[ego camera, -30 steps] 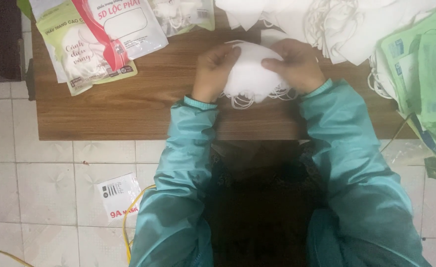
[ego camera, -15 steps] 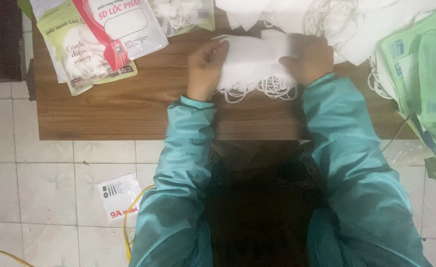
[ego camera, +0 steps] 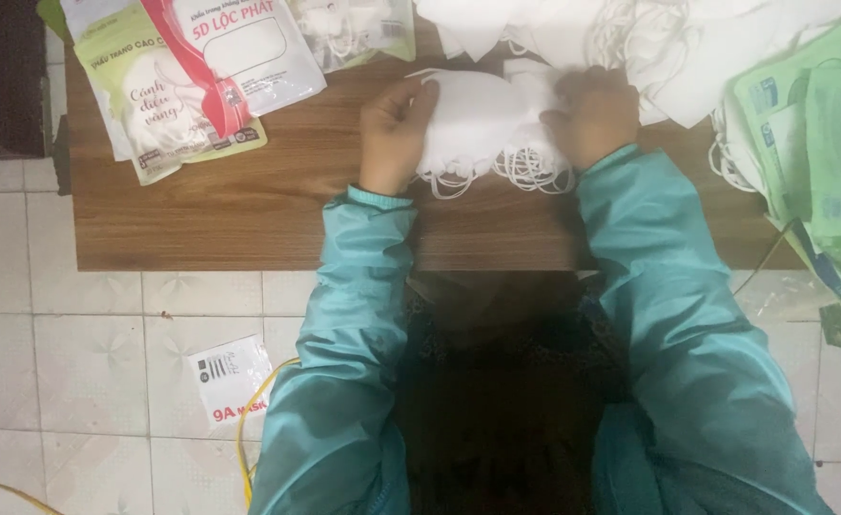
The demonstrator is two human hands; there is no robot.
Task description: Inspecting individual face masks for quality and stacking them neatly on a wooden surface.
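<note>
Mask stack [ego camera: 482, 119] long axis left-right, ear loops toward person; left hand [ego camera: 394, 129], right hand [ego camera: 592, 114] fingers clamped on ends.

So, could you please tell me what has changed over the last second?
The left hand and right hand moved apart, spreading the white stack of face masks wider across the brown wooden table. Both keep hold. The printed packets stayed put.

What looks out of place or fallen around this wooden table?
A white packet lies on the tiled floor below the table, apart from the other packets up top. Both hands, left and right, hold a white mask stack.
</note>
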